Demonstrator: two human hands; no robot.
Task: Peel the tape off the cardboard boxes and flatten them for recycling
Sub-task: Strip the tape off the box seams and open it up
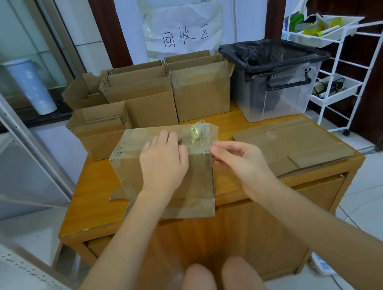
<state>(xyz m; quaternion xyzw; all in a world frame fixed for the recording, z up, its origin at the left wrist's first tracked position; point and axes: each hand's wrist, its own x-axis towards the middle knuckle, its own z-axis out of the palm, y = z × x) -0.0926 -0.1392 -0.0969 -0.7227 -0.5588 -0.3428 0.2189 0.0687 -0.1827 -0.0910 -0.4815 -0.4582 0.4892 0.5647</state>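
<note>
Two bare knees (pixel 219 288) sit lowest in view, in front of a wooden table (pixel 88 204) whose near edge runs just beyond them. Both forearms reach up over that edge to a closed cardboard box (pixel 165 175) standing near the table's front, its bottom flaps splayed out on the wood. On the box's top, the left hand (pixel 163 162) lies palm down with fingers relaxed and resting flat on the cardboard — pressing on it rather than gripping. Just off the box's right top corner, the right hand (pixel 236 160) has thumb and fingertips brought together, pinching the end of a clear tape strip (pixel 210 132) that lifts off the top of the box; a yellowish crumpled wad of tape (pixel 194 132) sits on the strip between the two hands. To the right of the box, flattened cardboard (pixel 293 147) lies in a low stack on the table. Behind, several open boxes (pixel 146 96) stand crowded together at the far side of the table, and beside them on the right is a clear plastic bin (pixel 278 93) lined with a black bag. On the wall above hangs a paper sign (pixel 184 31) with handwritten characters. A white wire cart (pixel 339 62) stands to the right of the table — its trays hold assorted small items.
</note>
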